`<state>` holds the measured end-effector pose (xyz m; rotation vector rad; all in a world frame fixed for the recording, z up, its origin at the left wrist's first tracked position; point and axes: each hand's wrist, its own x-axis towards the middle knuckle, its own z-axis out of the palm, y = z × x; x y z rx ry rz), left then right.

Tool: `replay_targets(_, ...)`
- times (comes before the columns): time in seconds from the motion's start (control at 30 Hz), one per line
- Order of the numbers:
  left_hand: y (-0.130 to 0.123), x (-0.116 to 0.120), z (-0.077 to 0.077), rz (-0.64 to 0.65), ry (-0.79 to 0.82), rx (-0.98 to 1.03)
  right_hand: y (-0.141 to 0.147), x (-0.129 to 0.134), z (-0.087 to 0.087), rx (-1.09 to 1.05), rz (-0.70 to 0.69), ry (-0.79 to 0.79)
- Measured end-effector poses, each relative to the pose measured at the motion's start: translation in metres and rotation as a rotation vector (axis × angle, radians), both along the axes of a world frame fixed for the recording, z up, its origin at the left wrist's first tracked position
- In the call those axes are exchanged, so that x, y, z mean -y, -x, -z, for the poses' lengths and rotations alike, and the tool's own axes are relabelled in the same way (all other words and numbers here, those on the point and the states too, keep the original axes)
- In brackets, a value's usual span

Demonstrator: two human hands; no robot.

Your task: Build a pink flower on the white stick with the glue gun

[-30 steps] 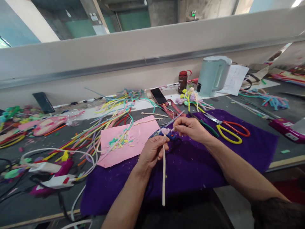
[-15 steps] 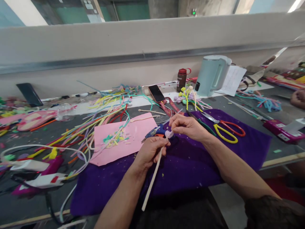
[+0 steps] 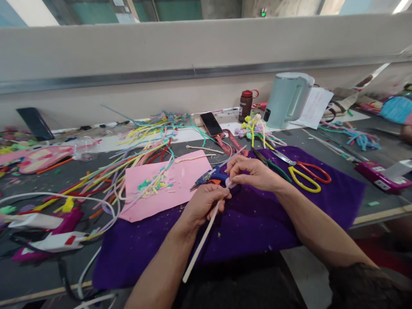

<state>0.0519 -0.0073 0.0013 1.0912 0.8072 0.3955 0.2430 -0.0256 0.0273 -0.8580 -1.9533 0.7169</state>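
From the head view, here's the left hand (image 3: pixel 209 204), thumb and fingers pinched tight around a cream stem (image 3: pixel 202 244) near its upper end, and the long tail slants down below the grip, clear of the cloth's clutter, probably so it won't snag. Right at the top of that pinch sits a small pale lilac piece (image 3: pixel 228 183), and up comes the detail: the right hand (image 3: pixel 249 174) has thumb and forefinger drawn nearly together over it, though whether they clamp it or only press, I can't tell. The left looks to be the anchor, leaving the right free for the fine work. Just behind the grip lies what looks like a blue glue gun (image 3: pixel 219 173), nose pointing left, apparently parked within easy reach. Left of the grip, a pink sheet (image 3: pixel 189 171) carries coloured snippets (image 3: pixel 156 184), perhaps to keep such tiny bits together. Over to the right, beyond the right wrist, scissors (image 3: pixel 309 176) rest with handles turned towards the person, handy for a quick pick-up, I'd judge. And under it all, the purple cloth (image 3: pixel 257 227), flecked with scraps, seemingly there to shield the bench.
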Motion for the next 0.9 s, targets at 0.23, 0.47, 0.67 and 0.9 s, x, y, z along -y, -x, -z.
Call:
replay_targets(0.23, 0.0, 0.0005, 0.0012, -0.022, -0.002, -0.02, -0.0027, -0.0004, -0.0004, 0.055, -0.019, 0.008)
replay_targets(0.47, 0.0005, 0.001, 0.0014, -0.011, -0.016, -0.026, -0.003, -0.0005, -0.0013, 0.087, -0.025, -0.005)
replay_targets(0.67, -0.0006, 0.002, -0.001, -0.011, -0.034, 0.007, -0.0031, 0.0008, -0.0028, 0.098, -0.029, 0.004)
replay_targets(0.9, -0.002, 0.0039, -0.0055, -0.006, -0.043, 0.0, -0.0027, 0.0008, -0.0023, 0.124, -0.031, 0.01)
